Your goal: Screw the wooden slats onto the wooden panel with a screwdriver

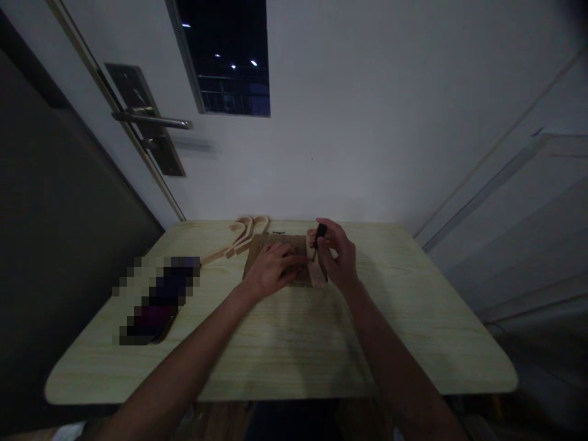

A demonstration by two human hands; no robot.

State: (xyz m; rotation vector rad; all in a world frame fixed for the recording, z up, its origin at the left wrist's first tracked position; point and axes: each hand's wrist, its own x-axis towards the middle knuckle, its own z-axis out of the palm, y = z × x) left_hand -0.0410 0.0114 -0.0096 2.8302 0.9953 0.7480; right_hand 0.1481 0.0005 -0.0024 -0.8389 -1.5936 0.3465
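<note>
My right hand (339, 252) is closed round the black handle of a small screwdriver (321, 231). Its shaft slants down to a pale wooden strip (317, 277) at the right edge of a brown cardboard piece (297, 244). My left hand (274, 267) lies flat across the cardboard with its fingers stretched out. One fingertip reaches the strip close to the screwdriver's tip. Whether a screw sits under the tip is too small to make out.
Curved wooden hook-shaped pieces (245, 236) lie at the table's back, left of the cardboard. A dark phone-like object (164, 326), partly pixelated, lies on the left. The wood-grain table (285, 373) stands against a white door with a metal handle (158, 122).
</note>
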